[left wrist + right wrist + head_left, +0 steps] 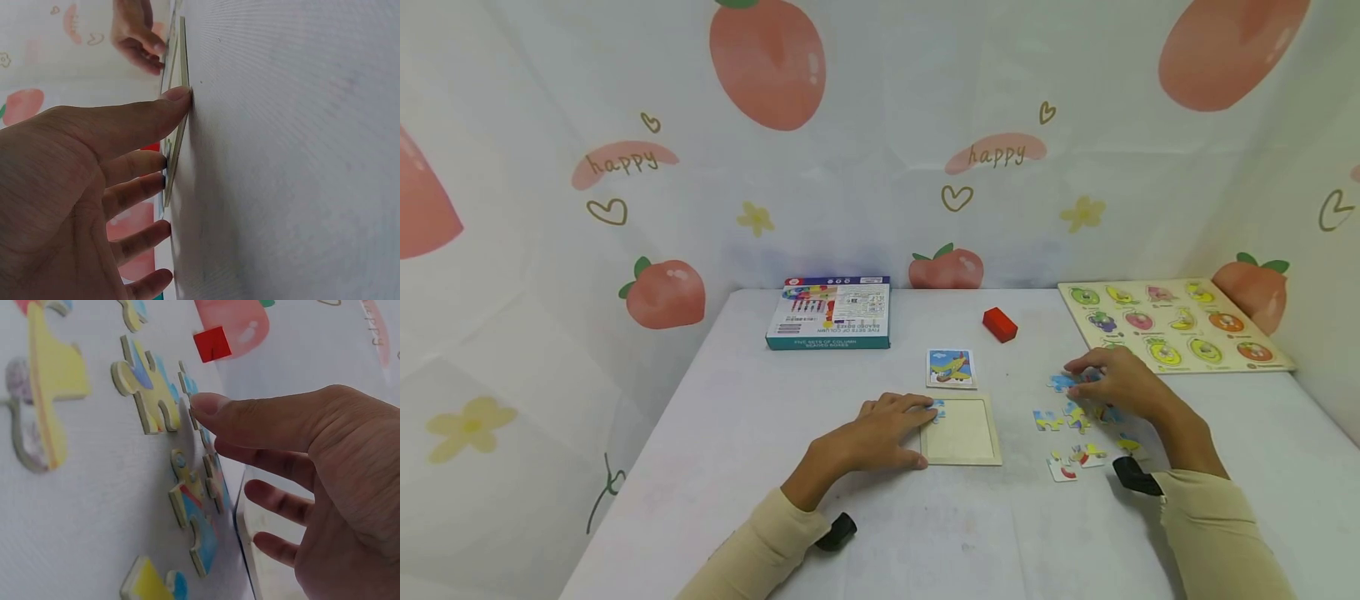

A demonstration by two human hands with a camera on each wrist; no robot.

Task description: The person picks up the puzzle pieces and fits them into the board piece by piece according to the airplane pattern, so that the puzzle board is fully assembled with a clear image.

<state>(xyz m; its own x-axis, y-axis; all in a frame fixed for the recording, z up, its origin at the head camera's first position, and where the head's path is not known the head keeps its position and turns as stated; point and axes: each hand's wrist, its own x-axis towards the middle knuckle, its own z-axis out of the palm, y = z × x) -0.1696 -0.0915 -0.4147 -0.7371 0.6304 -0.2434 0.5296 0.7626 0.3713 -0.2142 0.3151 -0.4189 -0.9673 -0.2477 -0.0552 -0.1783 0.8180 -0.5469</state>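
Note:
My left hand [883, 433] lies at the left side of a wooden puzzle tray [970, 442], fingers extended. Its fingertips touch a blue jigsaw piece [939, 410] in the tray's upper left corner, and its thumb rests at the lower left edge. My right hand [1123, 383] is over loose jigsaw pieces [1077, 415] to the right of the tray. The thumb [212, 405] and index finger are spread about a blue piece [1059, 382]; the thumb's tip overlaps it in the right wrist view, where the index finger is hidden. A picture card of a yellow airplane [951, 368] lies behind the tray.
A red block [1000, 325] sits behind the card, toward the right. At the back left lies a flat box [831, 321], and at the back right a wooden fruit board [1195, 329]. More pieces [1063, 468] lie nearer the front. A printed cloth [865, 200] hangs behind.

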